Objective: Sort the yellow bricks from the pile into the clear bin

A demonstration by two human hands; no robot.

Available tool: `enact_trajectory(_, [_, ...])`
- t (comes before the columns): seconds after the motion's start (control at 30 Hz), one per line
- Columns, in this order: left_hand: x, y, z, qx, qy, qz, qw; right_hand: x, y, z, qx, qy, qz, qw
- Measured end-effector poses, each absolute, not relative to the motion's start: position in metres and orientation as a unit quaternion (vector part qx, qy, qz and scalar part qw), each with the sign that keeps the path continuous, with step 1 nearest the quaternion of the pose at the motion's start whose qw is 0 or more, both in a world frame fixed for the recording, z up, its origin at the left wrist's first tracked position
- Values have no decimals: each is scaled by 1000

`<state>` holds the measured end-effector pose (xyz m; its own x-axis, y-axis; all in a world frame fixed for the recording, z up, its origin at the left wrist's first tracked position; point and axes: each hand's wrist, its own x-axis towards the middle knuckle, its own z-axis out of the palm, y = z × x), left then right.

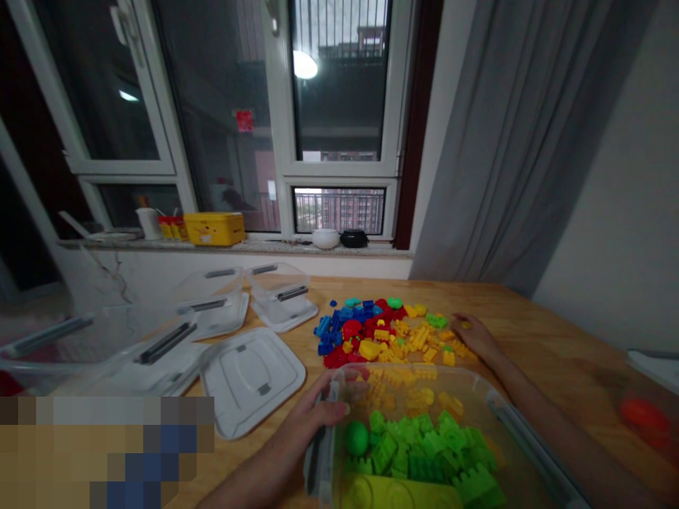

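My left hand (pixel 323 406) grips the near rim of a transparent plastic bin (pixel 419 378) that stands on the wooden table. Inside the bin lie green bricks (pixel 424 445), yellow bricks (pixel 414 403), a green ball (pixel 356 438) and a large yellow brick (pixel 397 493). My right hand (pixel 474 338) rests at the far right of a loose pile of red, blue, yellow and green plastic bricks (pixel 371 336). Its fingers curl around what looks like a small yellow brick (pixel 465 325).
Left of the pile, a white lid (pixel 252 382) lies on the wooden table (pixel 530 332), among transparent boxes with dark handles (pixel 279 293). A red-orange object (pixel 643 416) lies at the right. A yellow box (pixel 214 228) sits on the windowsill behind.
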<state>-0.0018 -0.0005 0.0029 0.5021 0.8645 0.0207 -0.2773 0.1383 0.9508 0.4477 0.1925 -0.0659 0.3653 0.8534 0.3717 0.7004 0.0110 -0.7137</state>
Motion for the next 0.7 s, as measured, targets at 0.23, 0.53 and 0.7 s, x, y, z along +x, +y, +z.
enact_trajectory(0.23, [-1,5,-6,517,294,422,684,452,205,-75,-654,-619,111,421])
enact_trajectory(0.53, [-8,24,-31,534,257,426,683,459,210,-83,-668,-611,127,406])
enact_trajectory(0.7, [-9,28,-35,538,249,418,689,458,210,-83,-679,-601,129,400])
